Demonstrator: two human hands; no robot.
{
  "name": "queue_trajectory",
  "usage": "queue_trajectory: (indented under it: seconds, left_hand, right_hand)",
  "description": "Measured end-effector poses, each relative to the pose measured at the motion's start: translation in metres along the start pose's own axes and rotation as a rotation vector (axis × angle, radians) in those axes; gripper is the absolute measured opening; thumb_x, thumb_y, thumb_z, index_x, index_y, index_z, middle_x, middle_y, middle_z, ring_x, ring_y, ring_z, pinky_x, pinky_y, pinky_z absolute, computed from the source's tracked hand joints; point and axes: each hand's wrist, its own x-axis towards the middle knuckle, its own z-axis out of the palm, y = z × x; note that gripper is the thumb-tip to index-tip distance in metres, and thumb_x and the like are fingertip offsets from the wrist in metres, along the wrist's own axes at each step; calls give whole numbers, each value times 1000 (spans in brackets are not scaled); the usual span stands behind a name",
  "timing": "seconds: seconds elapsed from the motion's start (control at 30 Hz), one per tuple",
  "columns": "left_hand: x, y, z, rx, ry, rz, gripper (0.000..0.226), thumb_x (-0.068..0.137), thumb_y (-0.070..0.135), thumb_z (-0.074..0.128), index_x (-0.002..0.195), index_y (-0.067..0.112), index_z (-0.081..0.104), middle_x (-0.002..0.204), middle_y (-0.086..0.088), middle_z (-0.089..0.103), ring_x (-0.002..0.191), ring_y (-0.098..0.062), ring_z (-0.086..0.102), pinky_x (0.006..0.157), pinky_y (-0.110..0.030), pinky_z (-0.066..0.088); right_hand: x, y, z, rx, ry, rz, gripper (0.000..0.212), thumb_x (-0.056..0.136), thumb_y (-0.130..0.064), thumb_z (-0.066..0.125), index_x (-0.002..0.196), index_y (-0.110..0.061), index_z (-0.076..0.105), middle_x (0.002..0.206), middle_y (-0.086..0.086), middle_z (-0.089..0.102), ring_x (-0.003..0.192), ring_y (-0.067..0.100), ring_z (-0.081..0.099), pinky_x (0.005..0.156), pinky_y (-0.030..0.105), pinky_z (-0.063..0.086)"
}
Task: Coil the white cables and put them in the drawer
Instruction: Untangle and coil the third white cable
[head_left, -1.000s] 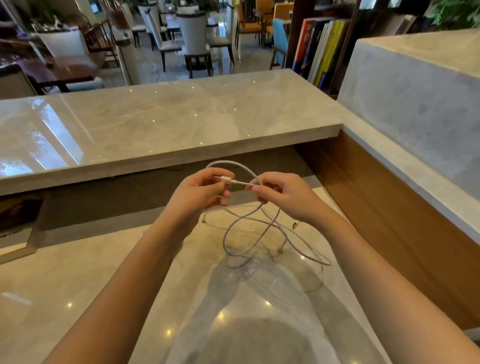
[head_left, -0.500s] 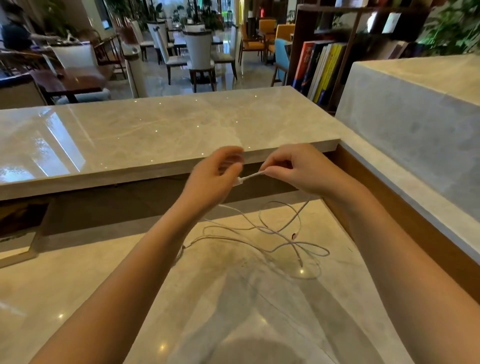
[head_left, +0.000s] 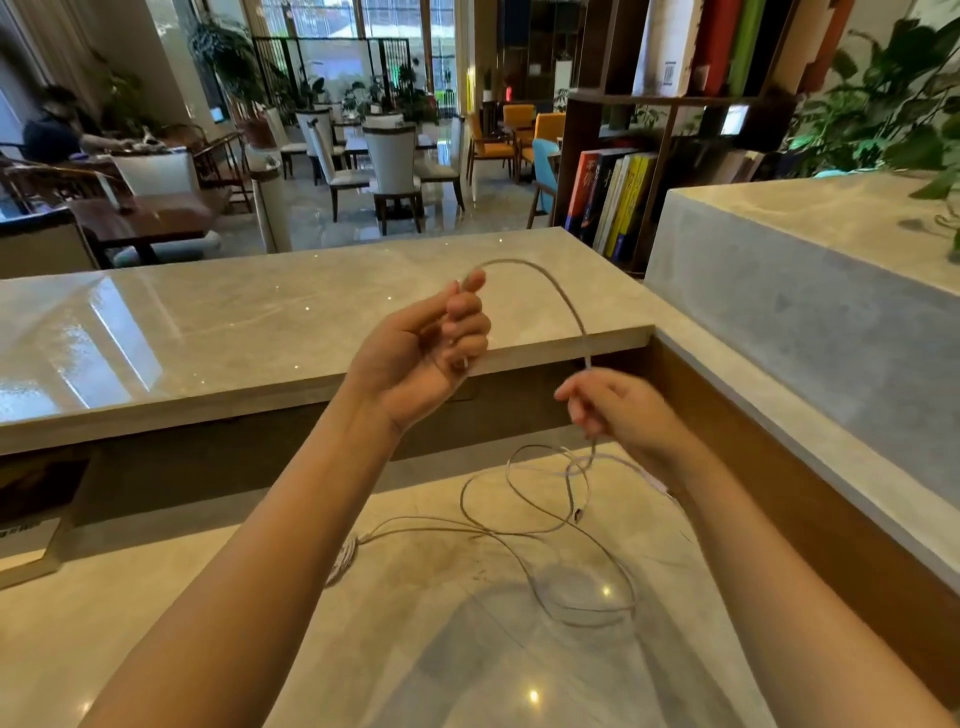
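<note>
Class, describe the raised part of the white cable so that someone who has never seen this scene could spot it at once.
Start at the long marble counter across the view. In front of its edge, the left hand and the right hand hold a white cable. This part arches in the air between them, unlike the loose loops lying on the lower worktop.

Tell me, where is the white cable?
Mid-frame in the head view, the white cable arches from the left hand to the right hand; its loose loops lie on the lower counter below.
</note>
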Motion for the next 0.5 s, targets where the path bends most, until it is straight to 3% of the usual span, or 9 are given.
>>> queue_trajectory:
  seconds: [0.1, 0.17, 0.3, 0.4, 0.5]
  left_hand:
    - [4, 1, 3, 69, 36, 120, 25, 97, 10, 35, 106, 8, 58, 65, 4, 53, 55, -4, 45, 48, -14, 38]
    - [7, -4, 2, 249, 38, 161, 24, 97, 10, 36, 109, 11, 57, 69, 4, 56, 60, -4, 48, 53, -14, 41]
    - [7, -23, -6, 1091, 97, 212, 26, 96, 8, 42, 114, 17, 58, 79, 0, 62, 75, -10, 59, 72, -21, 51]
    - [6, -36, -13, 1503, 92, 262, 28, 95, 10, 46, 117, 23, 57, 90, -6, 64, 88, -12, 62, 85, -27, 51]
    - [10, -38, -24, 2025, 79, 289, 26, 96, 15, 44, 119, 18, 58, 100, -2, 65, 92, -14, 60, 85, -30, 49]
  right_hand:
    - [-5, 25, 19, 25, -63, 114, 30, 100, -20, 38, 94, -5, 64, 71, 5, 59, 61, 13, 53, 60, 24, 49]
    - [-5, 25, 31, -65, -84, 112, 34, 101, -24, 35, 93, -6, 63, 68, 4, 59, 57, 11, 53, 60, 26, 47]
    - [-2, -1, 44, -428, -175, 21, 29, 100, -30, 36, 91, -16, 60, 64, -2, 57, 57, 10, 53, 59, 27, 45]
    - [-2, -20, 48, -687, -207, -122, 21, 97, -27, 44, 95, -12, 58, 73, -4, 55, 68, 14, 52, 68, 37, 46]
    - [-4, -29, 42, -647, -146, -213, 13, 94, -23, 52, 96, -14, 61, 80, -4, 59, 71, 14, 55, 67, 33, 45]
